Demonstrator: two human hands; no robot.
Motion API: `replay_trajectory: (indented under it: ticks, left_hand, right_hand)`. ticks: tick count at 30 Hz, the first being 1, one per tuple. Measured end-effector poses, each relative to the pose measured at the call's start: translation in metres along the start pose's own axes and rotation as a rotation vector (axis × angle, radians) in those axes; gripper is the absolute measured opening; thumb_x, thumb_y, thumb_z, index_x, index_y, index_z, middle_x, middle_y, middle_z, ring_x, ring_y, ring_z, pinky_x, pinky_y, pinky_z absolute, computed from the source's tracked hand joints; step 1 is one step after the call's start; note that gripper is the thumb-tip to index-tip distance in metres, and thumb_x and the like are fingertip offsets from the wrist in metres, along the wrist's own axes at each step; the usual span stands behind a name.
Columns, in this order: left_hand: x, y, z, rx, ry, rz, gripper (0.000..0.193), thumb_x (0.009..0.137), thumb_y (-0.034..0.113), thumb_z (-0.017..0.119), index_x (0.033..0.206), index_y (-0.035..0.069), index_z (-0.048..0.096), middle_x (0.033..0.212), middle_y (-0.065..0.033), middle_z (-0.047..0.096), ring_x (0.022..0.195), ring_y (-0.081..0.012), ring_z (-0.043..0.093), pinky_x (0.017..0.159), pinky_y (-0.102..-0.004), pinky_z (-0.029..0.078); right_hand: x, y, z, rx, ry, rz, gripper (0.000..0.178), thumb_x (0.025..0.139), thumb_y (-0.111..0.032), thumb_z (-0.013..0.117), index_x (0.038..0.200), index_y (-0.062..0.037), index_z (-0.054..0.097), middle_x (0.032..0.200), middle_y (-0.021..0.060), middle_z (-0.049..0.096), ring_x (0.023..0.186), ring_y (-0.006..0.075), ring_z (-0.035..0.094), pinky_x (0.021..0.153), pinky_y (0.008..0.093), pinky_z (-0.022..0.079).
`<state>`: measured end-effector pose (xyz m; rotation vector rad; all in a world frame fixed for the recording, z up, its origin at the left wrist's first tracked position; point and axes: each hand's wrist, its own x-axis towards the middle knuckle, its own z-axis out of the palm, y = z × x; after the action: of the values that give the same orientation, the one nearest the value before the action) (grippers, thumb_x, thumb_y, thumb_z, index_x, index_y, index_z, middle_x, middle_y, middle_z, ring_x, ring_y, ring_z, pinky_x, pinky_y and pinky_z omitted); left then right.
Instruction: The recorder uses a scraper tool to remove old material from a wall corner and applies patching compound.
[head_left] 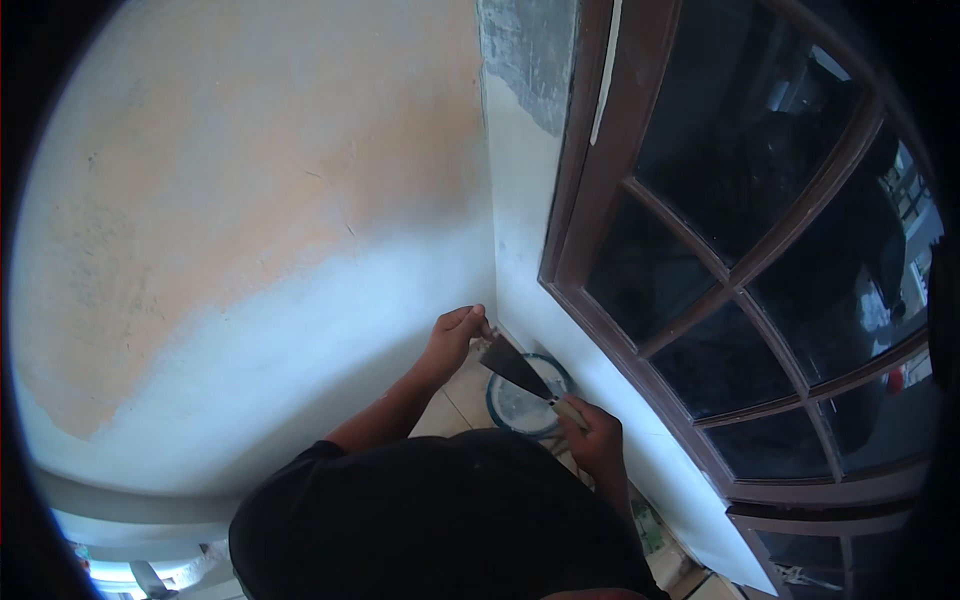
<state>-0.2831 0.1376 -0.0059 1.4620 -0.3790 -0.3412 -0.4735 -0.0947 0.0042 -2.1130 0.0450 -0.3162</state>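
Note:
My right hand (pixel 597 438) is wrapped round the pale handle of a putty knife (pixel 515 366). Its wide, dark metal blade points up and to the left. At the blade's broad end is my left hand (pixel 458 338), its fingers closed and thumb pressed in. A small bit of something shows at those fingertips, too small to name. Below the knife, on the floor, stands a round bucket (pixel 490 398) with a blue rim and whitish contents, partly covered by the blade and my right hand.
A wall (pixel 300 200), white below and patchy orange-beige above, rises on the left. It meets a narrow white wall strip with a grey patch (pixel 530 60) at the corner. On the right is a brown-framed glass window (pixel 725 285). Tiled floor (pixel 458 398) shows by the bucket.

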Motion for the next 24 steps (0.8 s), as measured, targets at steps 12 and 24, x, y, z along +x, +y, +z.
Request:
replay_trajectory:
  ticks: [12,24]
  left_hand:
    - [-0.125,-0.03,-0.119,0.722,0.015,-0.091,0.043,0.09,0.032,0.067,0.13,0.018,0.06,0.102,-0.0116,0.072,0.089,-0.0294,0.069,0.084,-0.0439,0.053]
    - [-0.231,-0.038,-0.209,0.858,0.133,-0.13,0.042,0.087,0.035,0.07,0.125,0.017,0.064,0.107,-0.0115,0.072,0.096,-0.0335,0.068,0.087,-0.0442,0.052]
  right_hand:
    - [-0.004,-0.01,0.093,-0.147,-0.09,0.203,0.039,0.087,-0.032,0.068,0.116,-0.0061,0.068,0.109,0.0223,0.069,0.102,0.0365,0.067,0.089,0.0414,0.052]
    - [0.133,0.01,0.114,-0.608,-0.237,-0.005,0.022,0.09,-0.026,0.064,0.102,-0.0082,0.069,0.098,0.0183,0.068,0.09,0.0394,0.066,0.08,0.0455,0.052]
